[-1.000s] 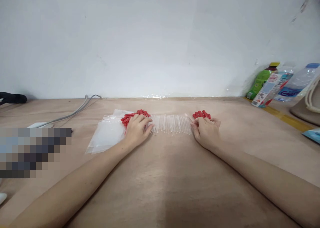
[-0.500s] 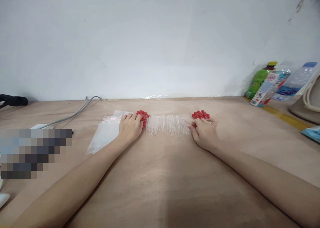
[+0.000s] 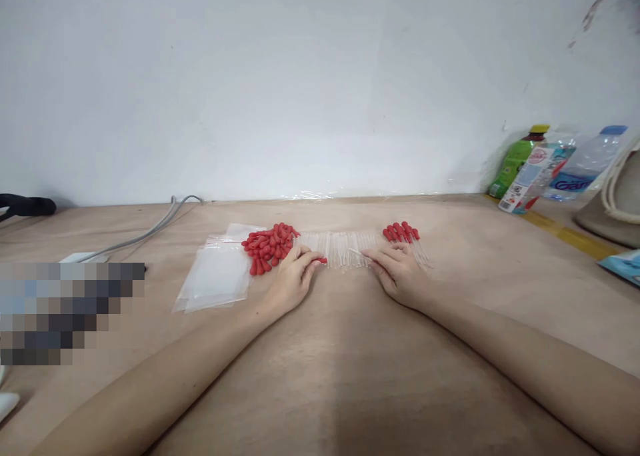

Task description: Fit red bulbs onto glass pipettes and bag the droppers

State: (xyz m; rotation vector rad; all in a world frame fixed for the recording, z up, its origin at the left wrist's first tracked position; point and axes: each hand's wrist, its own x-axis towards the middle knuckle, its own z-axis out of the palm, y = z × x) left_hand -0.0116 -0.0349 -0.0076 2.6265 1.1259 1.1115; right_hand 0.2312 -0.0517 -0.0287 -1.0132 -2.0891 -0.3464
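My left hand (image 3: pixel 295 276) pinches a red rubber dropper bulb (image 3: pixel 323 261), its open end pointing right. Opposite it, my right hand (image 3: pixel 403 276) is closed on a thin clear dropper tube (image 3: pixel 354 251), whose end points left toward the bulb. Between and behind the hands lies a row of clear dropper tubes (image 3: pixel 334 243), side by side on the table. A heap of loose red bulbs (image 3: pixel 267 246) sits just left of that row. Beyond my right hand are several droppers with red bulbs fitted (image 3: pixel 401 231), their tubes partly hidden by the hand.
Clear zip bags (image 3: pixel 215 276) lie flat left of the bulb heap. A grey cable (image 3: pixel 145 233) runs along the left. Bottles (image 3: pixel 517 163), a roped container (image 3: pixel 610 203) and a blue packet (image 3: pixel 623 264) stand or lie at the right. A wall (image 3: pixel 320 96) closes off the back.
My left hand has moved right from the bulb heap with a red bulb, uncovering the heap. My right hand has shifted slightly left with the tube.
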